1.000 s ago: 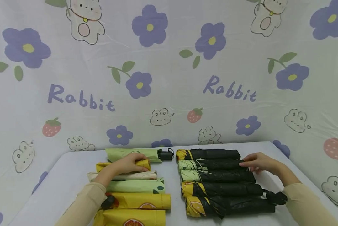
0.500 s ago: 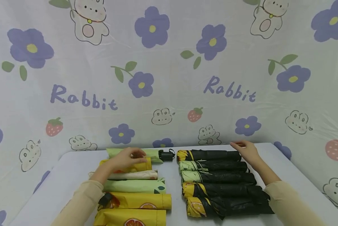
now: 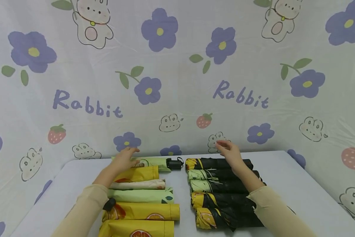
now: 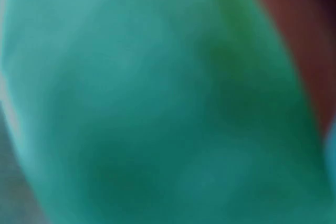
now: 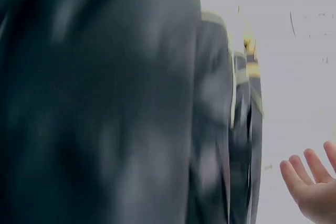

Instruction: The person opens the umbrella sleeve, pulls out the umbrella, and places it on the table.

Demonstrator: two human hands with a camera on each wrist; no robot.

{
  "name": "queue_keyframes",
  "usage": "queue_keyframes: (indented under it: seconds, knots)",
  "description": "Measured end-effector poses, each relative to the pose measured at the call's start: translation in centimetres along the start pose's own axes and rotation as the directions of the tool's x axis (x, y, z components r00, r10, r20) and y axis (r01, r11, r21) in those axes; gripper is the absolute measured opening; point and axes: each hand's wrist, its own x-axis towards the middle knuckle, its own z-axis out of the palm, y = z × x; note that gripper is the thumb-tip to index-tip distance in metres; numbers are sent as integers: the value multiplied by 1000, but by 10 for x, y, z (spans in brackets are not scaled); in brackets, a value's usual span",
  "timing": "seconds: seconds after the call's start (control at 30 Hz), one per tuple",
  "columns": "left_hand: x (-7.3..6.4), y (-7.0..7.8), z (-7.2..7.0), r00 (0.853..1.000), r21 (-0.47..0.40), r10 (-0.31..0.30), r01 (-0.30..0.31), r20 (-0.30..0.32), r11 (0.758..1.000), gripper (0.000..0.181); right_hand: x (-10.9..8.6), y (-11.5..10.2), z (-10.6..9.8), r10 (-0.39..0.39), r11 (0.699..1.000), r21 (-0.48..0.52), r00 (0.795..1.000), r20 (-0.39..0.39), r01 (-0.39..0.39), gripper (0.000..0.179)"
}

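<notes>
Folded umbrellas lie in two columns on the white table. At the back of the left column is a light green umbrella point(image 3: 156, 161) with a black handle point(image 3: 175, 163). My left hand point(image 3: 123, 161) is over that umbrella's left part, fingers loosely extended; I cannot tell whether it touches. The left wrist view is a blurred green surface point(image 4: 131, 103). My right hand point(image 3: 230, 154) hovers by the rearmost black umbrella with a yellow end point(image 3: 208, 163), fingers apart and holding nothing. In the right wrist view its fingers point(image 5: 317, 169) stand clear of the dark umbrellas point(image 5: 210, 103).
Nearer in the left column lie a yellow umbrella point(image 3: 145, 173), a cream one point(image 3: 148, 184), a green one point(image 3: 142, 195) and orange-print yellow ones point(image 3: 142, 210). Several black umbrellas with green or yellow ends point(image 3: 225, 199) fill the right column. A patterned curtain point(image 3: 177, 82) hangs behind.
My left hand has moved from the yellow umbrella back to the green one. The right hand has left the black umbrellas' right ends, risen and moved left to the rearmost one.
</notes>
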Motion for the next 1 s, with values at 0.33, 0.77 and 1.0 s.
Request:
queue_keyframes:
  seconds: [0.33, 0.77, 1.0]
  knots:
    - [4, -5, 6, 997, 8, 47, -48, 62, 999, 58, 5, -16, 56, 63, 969, 226, 987, 146, -95, 44]
    - [8, -2, 7, 997, 111, 42, -49, 64, 993, 48, 1, -26, 99, 48, 901, 395, 945, 322, -181, 50]
    - [9, -1, 5, 999, 266, 17, -27, 40, 964, 47, 2, -24, 110, 72, 919, 343, 937, 342, -195, 52]
